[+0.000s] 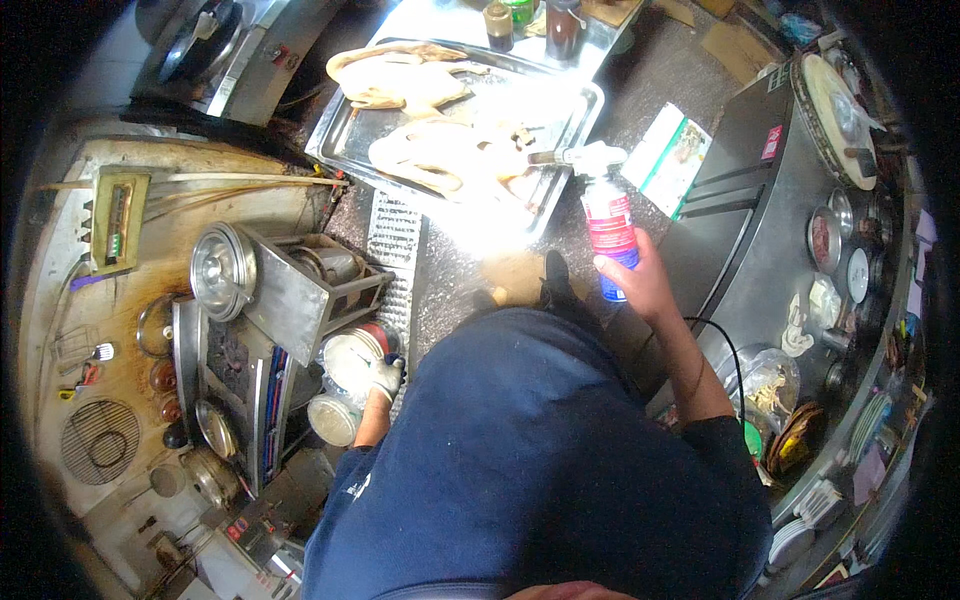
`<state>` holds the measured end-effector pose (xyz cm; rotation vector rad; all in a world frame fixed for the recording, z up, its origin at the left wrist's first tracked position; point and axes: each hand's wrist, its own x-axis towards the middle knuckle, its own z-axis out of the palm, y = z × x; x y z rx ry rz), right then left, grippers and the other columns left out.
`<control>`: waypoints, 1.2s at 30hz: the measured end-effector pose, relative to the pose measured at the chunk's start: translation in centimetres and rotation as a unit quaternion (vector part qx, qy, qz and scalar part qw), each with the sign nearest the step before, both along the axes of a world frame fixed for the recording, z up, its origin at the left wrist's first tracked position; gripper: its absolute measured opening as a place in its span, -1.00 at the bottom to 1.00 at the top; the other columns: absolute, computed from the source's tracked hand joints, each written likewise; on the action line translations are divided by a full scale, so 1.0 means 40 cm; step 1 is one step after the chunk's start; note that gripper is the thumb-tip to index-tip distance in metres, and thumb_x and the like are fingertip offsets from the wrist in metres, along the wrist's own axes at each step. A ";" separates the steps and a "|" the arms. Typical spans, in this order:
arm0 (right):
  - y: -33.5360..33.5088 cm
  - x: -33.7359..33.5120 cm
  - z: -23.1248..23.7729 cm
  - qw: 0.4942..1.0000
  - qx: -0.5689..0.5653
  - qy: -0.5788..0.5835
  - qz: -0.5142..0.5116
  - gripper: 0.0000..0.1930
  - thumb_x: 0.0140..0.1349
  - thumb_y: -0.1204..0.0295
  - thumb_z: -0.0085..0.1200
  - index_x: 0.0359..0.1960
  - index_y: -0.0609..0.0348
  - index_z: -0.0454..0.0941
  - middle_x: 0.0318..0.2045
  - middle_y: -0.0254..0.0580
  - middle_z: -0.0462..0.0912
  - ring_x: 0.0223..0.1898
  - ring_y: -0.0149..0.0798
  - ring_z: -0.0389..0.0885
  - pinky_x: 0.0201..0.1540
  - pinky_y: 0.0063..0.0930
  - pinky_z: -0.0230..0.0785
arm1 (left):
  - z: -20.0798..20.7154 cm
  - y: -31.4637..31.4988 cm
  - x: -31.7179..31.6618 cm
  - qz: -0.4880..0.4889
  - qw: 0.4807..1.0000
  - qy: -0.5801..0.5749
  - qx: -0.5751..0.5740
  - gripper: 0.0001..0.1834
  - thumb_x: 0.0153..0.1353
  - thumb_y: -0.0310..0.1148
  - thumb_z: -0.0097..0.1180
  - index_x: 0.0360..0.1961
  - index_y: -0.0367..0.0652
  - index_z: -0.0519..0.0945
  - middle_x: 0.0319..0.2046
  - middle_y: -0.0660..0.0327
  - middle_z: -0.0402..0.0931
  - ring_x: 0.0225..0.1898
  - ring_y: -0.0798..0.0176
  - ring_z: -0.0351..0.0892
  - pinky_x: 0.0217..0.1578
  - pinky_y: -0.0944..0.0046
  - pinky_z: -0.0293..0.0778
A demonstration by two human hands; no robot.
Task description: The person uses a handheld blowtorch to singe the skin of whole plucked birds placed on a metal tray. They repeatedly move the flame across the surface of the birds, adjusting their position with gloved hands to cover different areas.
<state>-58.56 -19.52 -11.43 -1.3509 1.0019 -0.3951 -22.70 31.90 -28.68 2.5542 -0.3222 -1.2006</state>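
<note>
My right hand (640,275) is wrapped around the pink and blue canister of a blowtorch (610,225), held upright. Its nozzle points left over the edge of a metal tray (335,150). On that tray lie pale plucked poultry carcasses, one bird (400,78) at the back and another (415,155) nearer, partly washed out by glare. No flame can be made out in the brightness. Low at my left side hangs my left hand (385,378) in a white glove with dark patches, beside white round tubs (350,360). Its fingers are too small and hidden to read.
Jars (562,30) stand on the bright table beyond the tray. To the right runs a steel counter (740,200) with bowls, plates and a round chopping board (835,120). A steel stove-like unit (300,290) and stained wall are at left. A metal grating (395,235) covers part of the floor.
</note>
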 end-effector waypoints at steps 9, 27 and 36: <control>-0.020 -0.026 -0.028 0.997 0.032 -0.063 -0.003 -0.55 0.37 0.48 0.48 0.22 0.19 0.58 -0.01 -0.33 0.75 -0.03 -0.43 0.70 0.12 -0.38 0.59 | 0.064 -0.041 -0.073 0.041 0.998 -0.038 -0.029 -0.83 0.54 -0.38 0.15 0.04 -0.17 0.68 -0.44 0.28 0.62 -0.51 0.31 0.57 -0.49 0.19 0.52; -0.101 -0.088 -0.093 0.939 0.294 -0.169 -0.063 -0.64 0.55 0.46 0.28 0.31 0.19 0.58 -0.08 -0.30 0.77 -0.18 -0.39 0.80 -0.11 -0.46 0.70 | 0.159 -0.138 -0.103 -0.023 0.994 -0.102 0.040 -0.75 0.47 -0.35 0.20 0.03 -0.25 0.76 -0.22 0.04 0.81 -0.14 0.03 0.80 -0.01 0.02 0.65; -0.067 -0.093 -0.137 0.967 0.170 -0.191 -0.015 -0.52 0.44 0.48 0.41 0.33 0.19 0.54 0.02 -0.21 0.75 -0.04 -0.37 0.76 0.08 -0.37 0.66 | 0.179 -0.174 -0.108 -0.055 0.987 -0.120 0.095 -0.66 0.49 -0.26 0.21 0.11 -0.26 0.74 -0.08 -0.08 0.83 0.02 -0.12 0.82 0.15 0.00 0.65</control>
